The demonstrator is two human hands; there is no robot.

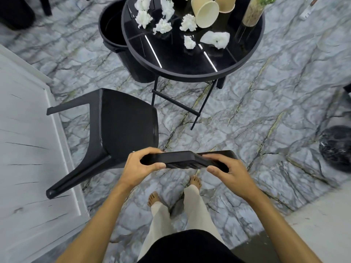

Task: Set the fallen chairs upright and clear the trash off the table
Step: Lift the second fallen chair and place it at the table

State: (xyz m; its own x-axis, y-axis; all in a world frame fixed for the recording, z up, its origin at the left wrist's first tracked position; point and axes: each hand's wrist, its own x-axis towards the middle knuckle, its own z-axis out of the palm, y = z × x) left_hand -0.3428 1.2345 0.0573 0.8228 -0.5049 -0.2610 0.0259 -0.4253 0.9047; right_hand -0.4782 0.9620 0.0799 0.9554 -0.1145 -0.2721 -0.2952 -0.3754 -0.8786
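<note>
Grey marble-veined floor (247,118), white panelled wall at left. Left hand (141,165) and right hand (227,170) both clenched on top edge of black chair (121,130) backrest, fingers (152,151) curled over it; seat lies ahead-left of fingers, legs pointing left toward wall. Round black glass counter (190,73) well beyond fingers carries crumpled white tissues (163,25), tipped paper cups (206,13), glass vase (252,14). Black bin (114,29) tucked beside counter.

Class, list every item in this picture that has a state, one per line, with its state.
chair: tipped, backrest gripped
left hand: closed on backrest
right hand: closed on backrest
paper cups: lying on their sides
tissues: crumpled, on table
table: upright
bin: open
</note>
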